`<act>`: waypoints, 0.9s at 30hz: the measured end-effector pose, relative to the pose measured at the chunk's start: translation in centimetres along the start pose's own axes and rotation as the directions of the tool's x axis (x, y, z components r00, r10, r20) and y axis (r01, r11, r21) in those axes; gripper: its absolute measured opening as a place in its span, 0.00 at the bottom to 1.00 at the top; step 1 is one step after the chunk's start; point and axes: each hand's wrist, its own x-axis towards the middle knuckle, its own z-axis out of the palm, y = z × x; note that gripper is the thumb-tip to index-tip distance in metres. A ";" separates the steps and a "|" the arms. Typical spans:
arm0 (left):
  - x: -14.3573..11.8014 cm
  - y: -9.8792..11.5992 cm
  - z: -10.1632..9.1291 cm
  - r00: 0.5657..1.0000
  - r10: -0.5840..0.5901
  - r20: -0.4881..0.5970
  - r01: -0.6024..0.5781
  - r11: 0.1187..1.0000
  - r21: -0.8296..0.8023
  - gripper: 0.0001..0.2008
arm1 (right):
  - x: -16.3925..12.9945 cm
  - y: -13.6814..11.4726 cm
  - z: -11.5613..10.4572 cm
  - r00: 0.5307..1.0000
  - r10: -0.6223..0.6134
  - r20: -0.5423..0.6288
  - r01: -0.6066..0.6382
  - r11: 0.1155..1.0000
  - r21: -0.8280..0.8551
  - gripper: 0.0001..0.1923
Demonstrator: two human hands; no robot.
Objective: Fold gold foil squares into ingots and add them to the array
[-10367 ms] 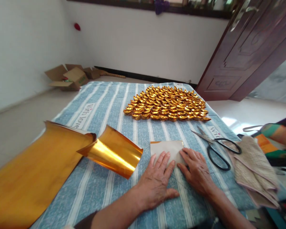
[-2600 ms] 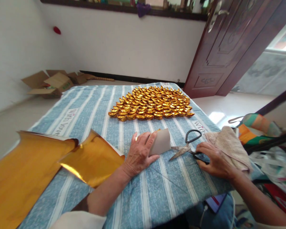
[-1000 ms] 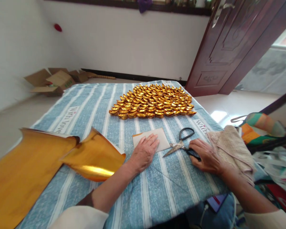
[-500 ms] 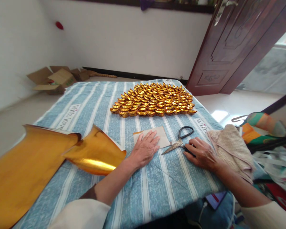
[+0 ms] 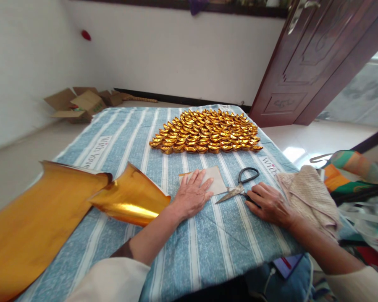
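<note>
Blue-striped cloth (image 5: pixel 208 247) covers the table nearest us, and both hands rest on it. Left hand (image 5: pixel 192 193) lies flat, fingers spread, pinning a folded pale sheet of paper (image 5: pixel 214 181) against the cloth. Right hand (image 5: pixel 269 204) lies over the lower handle of the scissors (image 5: pixel 239 188), fingers loosely curled on it, not yet lifting; the blades lie almost shut, tips pointing at the paper's near corner. Looks like the cutting step is being set up, and that would call for raising the scissors and steadying the sheet. It looks thin, creased, with a gold edge peeking out. Off to the left, curling gold foil (image 5: pixel 126 199). Further back, rows of gold ingots (image 5: pixel 206 136), then the door (image 5: pixel 315 63).
</note>
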 end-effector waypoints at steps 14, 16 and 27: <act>0.0 0.1 -0.4 1.000 0.009 0.029 -0.010 1.000 0.006 0.26 | -0.5 -0.2 -0.4 1.000 -0.007 0.004 0.007 1.000 0.028 0.11; 0.0 0.0 -0.3 1.000 0.012 0.026 -0.012 1.000 0.002 0.26 | -0.6 -0.3 -0.4 1.000 -0.004 0.009 0.003 1.000 0.030 0.11; 0.2 -0.3 0.6 1.000 0.022 -0.003 -0.022 0.999 -0.037 0.26 | -1.3 -0.7 -1.3 1.000 0.016 0.002 -0.016 0.998 0.059 0.10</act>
